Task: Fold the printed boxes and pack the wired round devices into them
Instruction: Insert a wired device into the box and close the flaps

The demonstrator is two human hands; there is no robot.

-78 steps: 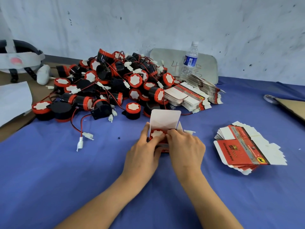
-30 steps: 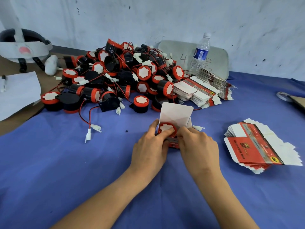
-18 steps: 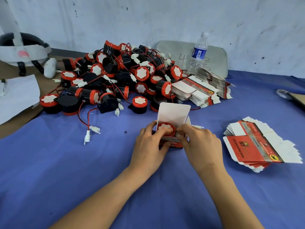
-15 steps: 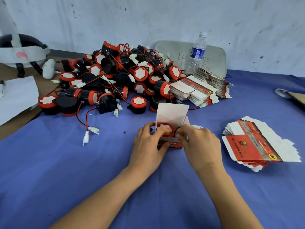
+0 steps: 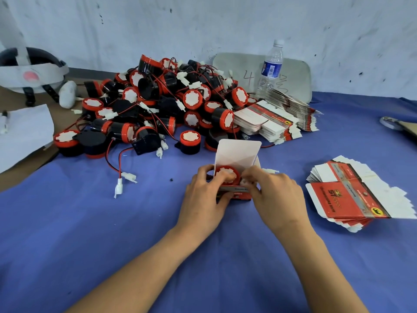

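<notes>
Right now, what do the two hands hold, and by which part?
The left hand grips the printed box by its left side; the right hand pinches its right top edge, beside the round device inside.

On the blue-clothed bench [image 5: 90, 233], the left grip [image 5: 203, 199] and right grip [image 5: 273, 195] hold a red printed cardboard box [image 5: 241, 196], its white lid upright, with a red-topped black round device [image 5: 225, 175] inside; heap of wired devices [image 5: 158, 105] behind
</notes>
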